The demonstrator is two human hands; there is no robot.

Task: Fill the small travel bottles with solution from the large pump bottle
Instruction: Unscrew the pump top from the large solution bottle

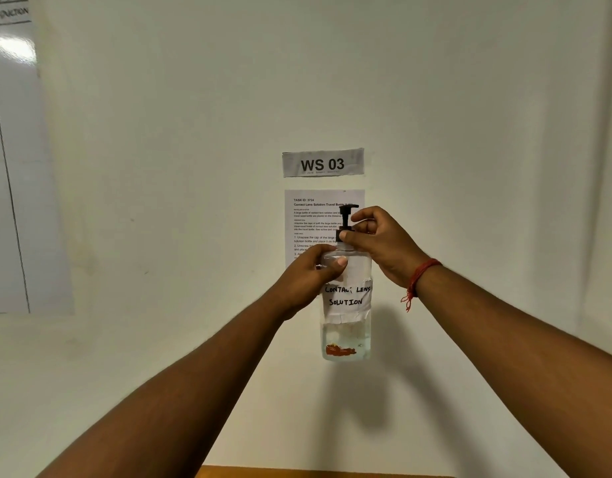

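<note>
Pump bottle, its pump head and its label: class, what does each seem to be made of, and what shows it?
Pump bottle: probably clear, glossy plastic; the wall and the liquid inside show through it.
Pump head: black, opaque, probably moulded plastic, with a slight sheen.
Label: white matte paper or tape with rough edges, handwritten in dark ink.

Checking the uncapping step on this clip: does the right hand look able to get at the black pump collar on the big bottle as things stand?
Probably yes. The right hand is already at the black pump collar, its fingers curled round it, with nothing between them. The left hand grips the large pump bottle lower, on its shoulder, leaving the collar free.
</note>
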